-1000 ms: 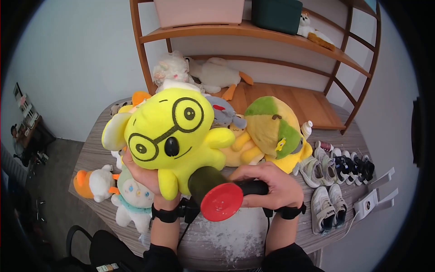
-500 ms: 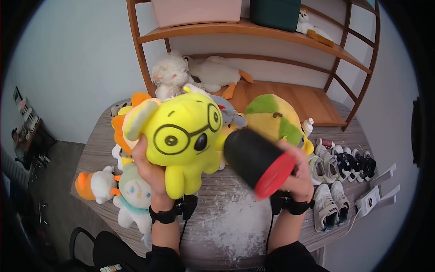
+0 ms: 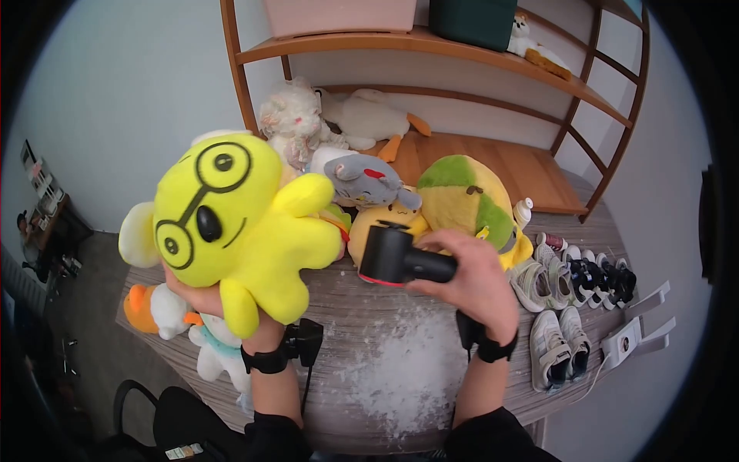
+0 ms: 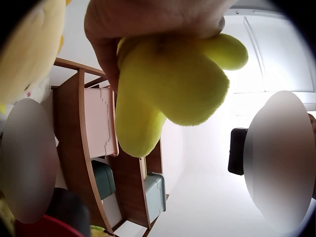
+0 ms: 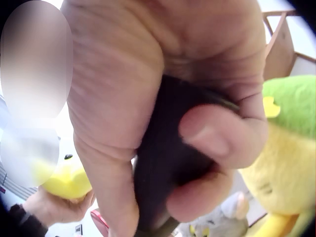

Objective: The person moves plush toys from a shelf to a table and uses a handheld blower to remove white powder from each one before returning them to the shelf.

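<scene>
Aloft, right hand (image 3: 481,285), fingers curled round black handle (image 3: 433,266), left hand (image 3: 202,297), fingers gripping yellow plush (image 3: 258,223)

Dark long sleeves (image 3: 279,437) — black bands (image 3: 265,359) round both wrists, each carrying a boxy black camera (image 3: 305,343) — one thin black cable (image 3: 308,394).

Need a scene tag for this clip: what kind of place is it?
Looks like an indoor workroom or staged recording space, though that's a guess. Plush toys and paired shoes share one wood-grain table, with an open wooden shelf unit behind and a black chair beside it.
</scene>
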Tool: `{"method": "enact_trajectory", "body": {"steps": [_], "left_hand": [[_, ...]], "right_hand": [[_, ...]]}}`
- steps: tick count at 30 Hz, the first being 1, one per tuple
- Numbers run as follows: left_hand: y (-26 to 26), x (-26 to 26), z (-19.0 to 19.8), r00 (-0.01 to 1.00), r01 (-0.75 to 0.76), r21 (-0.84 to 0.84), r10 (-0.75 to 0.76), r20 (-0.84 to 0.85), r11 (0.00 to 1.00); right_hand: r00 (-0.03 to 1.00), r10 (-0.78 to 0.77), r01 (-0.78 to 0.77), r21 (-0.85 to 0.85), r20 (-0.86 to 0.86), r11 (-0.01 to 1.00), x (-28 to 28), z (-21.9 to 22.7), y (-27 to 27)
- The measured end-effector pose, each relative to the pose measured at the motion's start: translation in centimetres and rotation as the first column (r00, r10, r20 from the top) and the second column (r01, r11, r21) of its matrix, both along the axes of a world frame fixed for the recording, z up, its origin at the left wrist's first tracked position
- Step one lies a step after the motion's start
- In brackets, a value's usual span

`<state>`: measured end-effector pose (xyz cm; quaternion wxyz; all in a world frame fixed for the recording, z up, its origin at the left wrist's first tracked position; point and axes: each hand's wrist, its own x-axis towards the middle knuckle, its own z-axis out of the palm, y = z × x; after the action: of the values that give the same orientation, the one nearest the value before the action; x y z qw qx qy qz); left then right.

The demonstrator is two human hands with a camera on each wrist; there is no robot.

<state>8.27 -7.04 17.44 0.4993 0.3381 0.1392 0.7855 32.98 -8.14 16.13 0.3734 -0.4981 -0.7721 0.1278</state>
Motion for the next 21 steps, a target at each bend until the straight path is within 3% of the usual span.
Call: {"method": "enact_trajectory", "body": {"steps": [9, 13, 21], "left_hand": [[-0.3, -3.1, -2.3, 0.896, -0.444, -0.004, 0.443, -0.036, 0.896], [-0.2, -3.2, -2.8, 0.844, -0.533, 0.006, 0.531, -0.073, 0.846], [0.1, -2.9, -3.3, 0.73, -0.666, 0.052, 0.664, -0.163, 0.744]], "right_hand": [[0.961, 0.246, -0.212, -0.233, 0.128, 0.949, -4.9, -6.1, 2.5], [0.946, 0.267, -0.206, -0.294, 0.185, 0.933, -5.7, -8.0, 3.2], [0.963, 0.244, -0.21, -0.244, 0.118, 0.947, -7.4, -12.3, 4.3]]}}
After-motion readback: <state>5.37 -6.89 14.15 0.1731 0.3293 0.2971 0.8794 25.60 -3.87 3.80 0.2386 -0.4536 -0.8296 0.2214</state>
